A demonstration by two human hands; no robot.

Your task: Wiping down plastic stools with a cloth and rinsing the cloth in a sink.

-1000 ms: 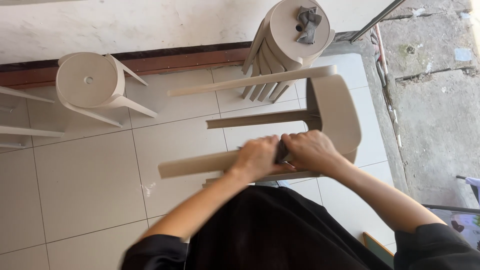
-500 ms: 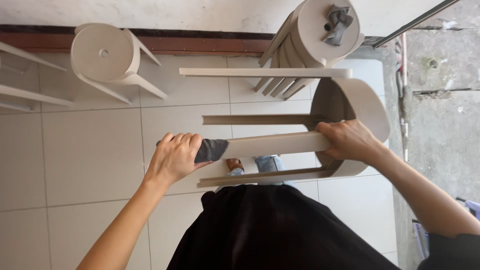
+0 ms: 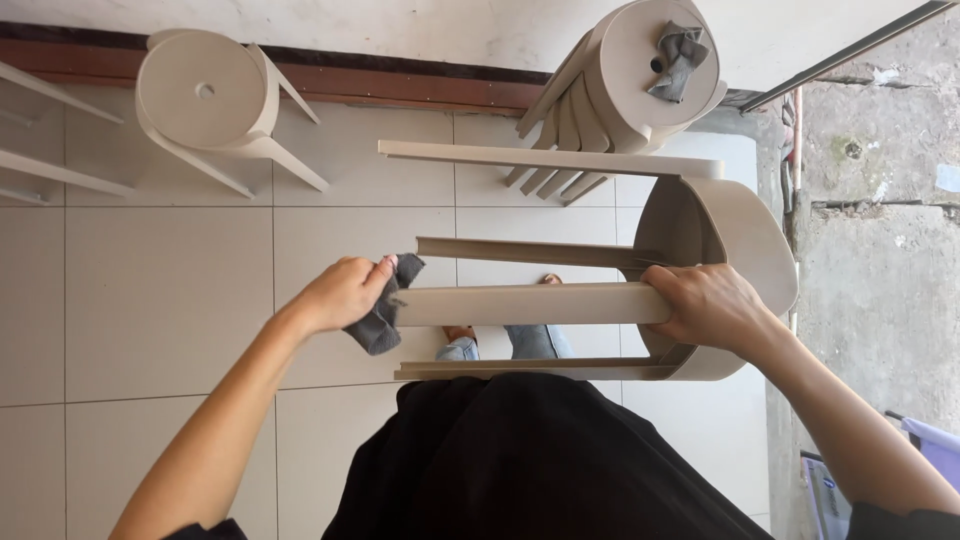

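I hold a beige plastic stool [image 3: 700, 270] on its side in front of my waist, legs pointing to my left. My right hand [image 3: 712, 305] is closed around the near leg where it joins the seat. My left hand [image 3: 342, 292] grips a grey rag [image 3: 385, 312] pinched against the free end of that same leg. A second ago both hands were bunched together at the middle of the leg; since then the left has slid the rag out to the tip, so that leg looks wiped along its length. Below the stool is a pale tiled floor [image 3: 160, 300]. Beyond it a stack of stools [image 3: 620, 90] leans by a white wall, a second rag [image 3: 680, 55] on top. Left of the stack another stool [image 3: 215, 105] lies tipped over.
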